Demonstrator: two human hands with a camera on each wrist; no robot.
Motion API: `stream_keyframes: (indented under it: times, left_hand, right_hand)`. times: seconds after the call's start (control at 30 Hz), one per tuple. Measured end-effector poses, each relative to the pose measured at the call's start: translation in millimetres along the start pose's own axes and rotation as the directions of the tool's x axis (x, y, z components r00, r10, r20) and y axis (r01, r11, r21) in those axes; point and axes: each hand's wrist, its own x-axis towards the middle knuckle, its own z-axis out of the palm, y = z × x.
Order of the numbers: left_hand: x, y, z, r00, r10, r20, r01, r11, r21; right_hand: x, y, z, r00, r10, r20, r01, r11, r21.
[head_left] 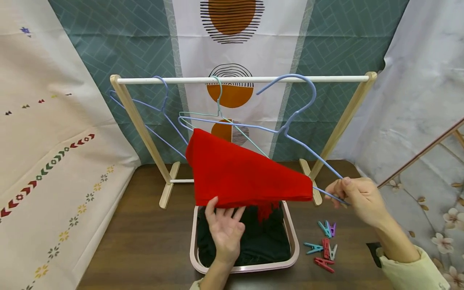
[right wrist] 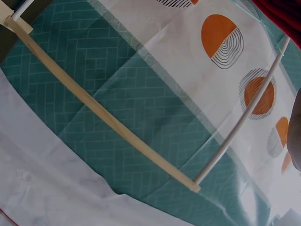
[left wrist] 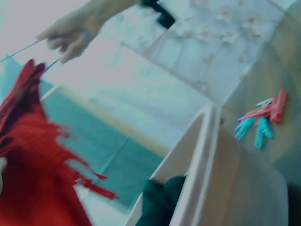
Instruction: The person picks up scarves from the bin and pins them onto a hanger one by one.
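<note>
A red fringed scarf (head_left: 246,173) hangs folded over the lower bar of a blue wire hanger (head_left: 304,141). Its fringe (left wrist: 94,183) dangles below in the left wrist view. My right hand (head_left: 359,197) grips the hanger's right corner, holding it up in front of the rack with the hook above. At the scarf's lower left edge, my left hand (head_left: 226,233) has the cloth between its thumb in front and fingers behind; those fingertips are hidden. Only a sliver of red cloth (right wrist: 282,16) shows in the right wrist view.
A wooden rack with a white rail (head_left: 246,79) stands behind, bearing another blue hanger (head_left: 164,108) and a green hanger (head_left: 218,100). Below is a pale pink basket (head_left: 295,245) of dark cloth (head_left: 257,241). Several clothespins (head_left: 326,243) lie on the table (head_left: 145,241), right of the basket.
</note>
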Motion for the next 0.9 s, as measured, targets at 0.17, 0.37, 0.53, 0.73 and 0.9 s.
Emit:
stream_keyframes:
  times: [0.17,0.37,0.53,0.73,0.9]
  left_hand:
    - [4.2,-24.9,26.9,0.999,-0.04,-0.022,0.043,0.994,0.105]
    - [17.9,-36.7,51.3,0.924,-0.099,-0.371,0.187,0.959,0.212]
    - [25.1,-27.5,55.8,0.901,-0.14,-0.411,0.265,0.927,0.265]
    - [35.5,-11.3,59.7,0.906,-0.27,-0.326,0.333,0.93,0.157]
    - [47.3,4.5,67.4,0.905,-0.344,-0.251,0.36,0.933,0.017]
  right_hand:
    - [1.1,-4,2,1.0,0.008,-0.004,-0.008,1.0,-0.016]
    - [1.6,-1,4,0.999,-0.034,-0.007,0.034,0.999,0.022]
    - [-1.9,2,4,0.999,-0.008,-0.041,0.005,0.997,-0.072]
    - [-6.3,4,5,0.993,0.096,-0.066,-0.11,0.964,-0.244]
    - [-6.6,6,8,0.984,0.165,-0.061,-0.173,0.972,-0.16]
